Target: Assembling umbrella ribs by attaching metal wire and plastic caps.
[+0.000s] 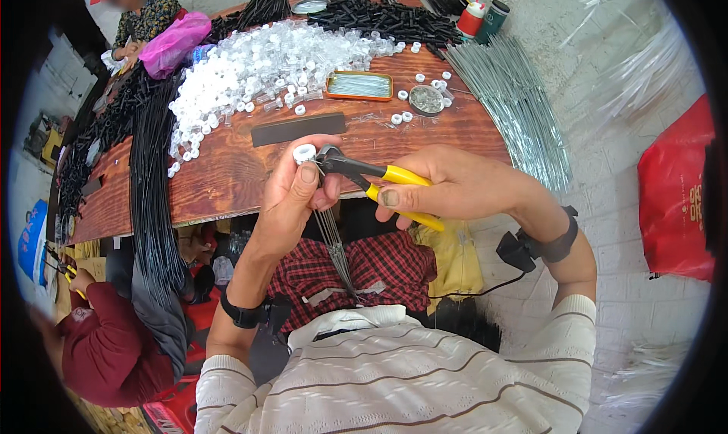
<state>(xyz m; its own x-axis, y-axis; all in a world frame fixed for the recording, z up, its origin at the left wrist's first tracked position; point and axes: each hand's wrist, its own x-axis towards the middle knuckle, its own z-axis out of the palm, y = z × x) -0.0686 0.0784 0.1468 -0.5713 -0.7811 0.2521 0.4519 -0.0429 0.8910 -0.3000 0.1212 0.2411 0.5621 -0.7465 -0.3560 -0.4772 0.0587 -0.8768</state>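
My left hand pinches a small white ring-shaped cap between thumb and fingers. Below that hand hangs a bundle of thin metal wires, reaching down over a red-and-black checked cloth on my lap. My right hand is closed around the yellow handles of end-cutting pliers. Their dark jaws are right beside the white cap, at my left fingertips. Fingers partly hide the jaws, so I cannot tell whether they bite on a wire.
On the wooden table lie a heap of clear-and-white plastic pieces, a flat dark bar, an orange-rimmed tin, a round dish and silvery wires. Black rods overhang the left edge. Co-workers sit left and far left.
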